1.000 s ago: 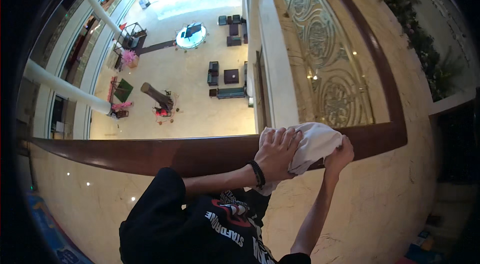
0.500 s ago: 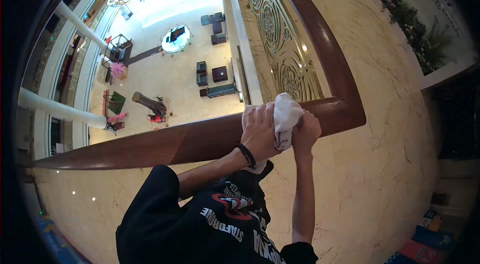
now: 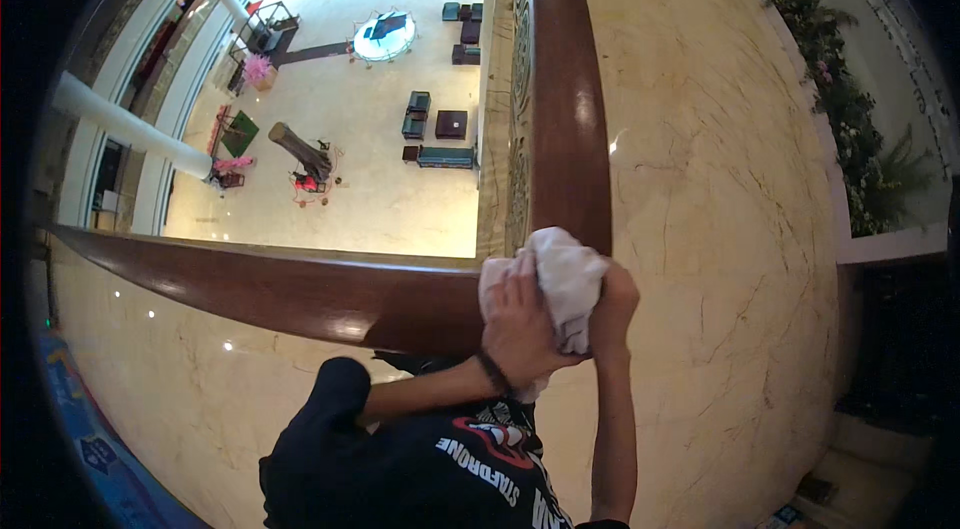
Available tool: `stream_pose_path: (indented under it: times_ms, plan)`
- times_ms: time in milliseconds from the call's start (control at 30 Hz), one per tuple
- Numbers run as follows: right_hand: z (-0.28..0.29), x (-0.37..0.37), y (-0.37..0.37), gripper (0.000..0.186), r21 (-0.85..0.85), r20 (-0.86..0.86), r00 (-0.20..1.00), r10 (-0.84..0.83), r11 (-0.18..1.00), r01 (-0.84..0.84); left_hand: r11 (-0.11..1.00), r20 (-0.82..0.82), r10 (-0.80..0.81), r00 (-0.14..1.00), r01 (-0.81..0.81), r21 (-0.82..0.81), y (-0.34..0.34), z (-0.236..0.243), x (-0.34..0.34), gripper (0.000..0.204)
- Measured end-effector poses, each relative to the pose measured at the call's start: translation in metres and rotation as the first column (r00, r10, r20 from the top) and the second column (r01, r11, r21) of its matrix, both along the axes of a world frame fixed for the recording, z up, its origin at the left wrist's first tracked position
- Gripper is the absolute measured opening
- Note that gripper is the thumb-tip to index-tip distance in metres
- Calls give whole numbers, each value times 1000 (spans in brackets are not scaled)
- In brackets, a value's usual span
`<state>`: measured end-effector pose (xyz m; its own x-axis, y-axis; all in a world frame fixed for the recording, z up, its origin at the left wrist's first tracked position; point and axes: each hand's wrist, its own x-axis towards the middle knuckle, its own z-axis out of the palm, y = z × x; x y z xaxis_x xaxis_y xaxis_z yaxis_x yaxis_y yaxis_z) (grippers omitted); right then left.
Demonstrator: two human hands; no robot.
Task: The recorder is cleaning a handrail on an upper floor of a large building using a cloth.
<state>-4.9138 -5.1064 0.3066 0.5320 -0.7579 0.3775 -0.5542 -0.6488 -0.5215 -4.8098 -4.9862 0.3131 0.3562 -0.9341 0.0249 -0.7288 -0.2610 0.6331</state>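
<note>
At the corner of a brown wooden handrail (image 3: 390,307), a white cloth (image 3: 566,274) lies bunched over the top. My left hand (image 3: 520,331) presses on the cloth's left part, its fingers bent over it and pointing away from me; a dark beaded bracelet circles that wrist. Closed on the cloth's right side is my right hand (image 3: 613,307), its fingertips partly hidden by the folds. Both hands are close together, with the cloth bulging up between them. The cloth covers the rail's corner joint.
Another rail length (image 3: 572,99) runs away from me, with an ornate metal panel (image 3: 522,99) under it. Beyond lies a lower hall (image 3: 370,189) with sofas, a piano and a tree trunk. Marble floor (image 3: 700,259) stretches right toward a planted bed (image 3: 850,119).
My view has turned, and the far rail length now runs nearly straight ahead. Both hands and the cloth have shifted onto the rail's corner, still held together.
</note>
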Motion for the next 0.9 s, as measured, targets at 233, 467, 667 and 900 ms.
stream_pose_path:
  times_ms: [233,467,667,900]
  plan:
    - [25,24,-14,13,109,37,965,259,959,-262,984,34,171,985,-172,45,4,51,-5,124]
    - [2,30,-51,12,124,14,888,460,880,-458,875,162,459,874,-476,88,-31,11,-44,117]
    - [-31,58,-79,34,-17,128,739,661,746,-665,746,212,635,743,-661,83,-49,24,-48,113]
    - [-69,103,-133,32,-231,163,545,822,569,-789,558,345,752,561,-821,118,-73,-23,-52,118]
